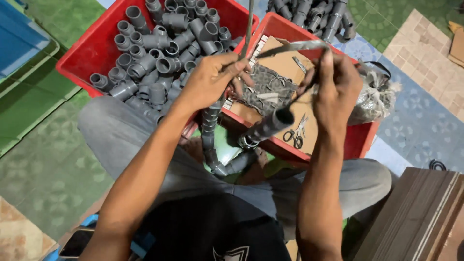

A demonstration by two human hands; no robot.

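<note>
While left hand [212, 79] grips strung grey fittings [210, 130] before red crate [96, 48], keep strap [290, 47] taut, pinched in right hand [336, 89]

Both hands up over the red bins, working a string of grey pipe fittings.

The left hand [212, 79] grips a thin metal rod [248, 29] above a bent chain of grey fittings [210, 140] that hangs between the knees. The right hand [336, 87] pinches a flat metal strip [290, 47] and a dark strand, just above a wrapped grey tube [268, 126]. Behind, a red bin [96, 46] is heaped with grey elbow fittings [159, 53]; scissors [295, 135] lie on cardboard [285, 65] in the second red bin [360, 137].
</note>
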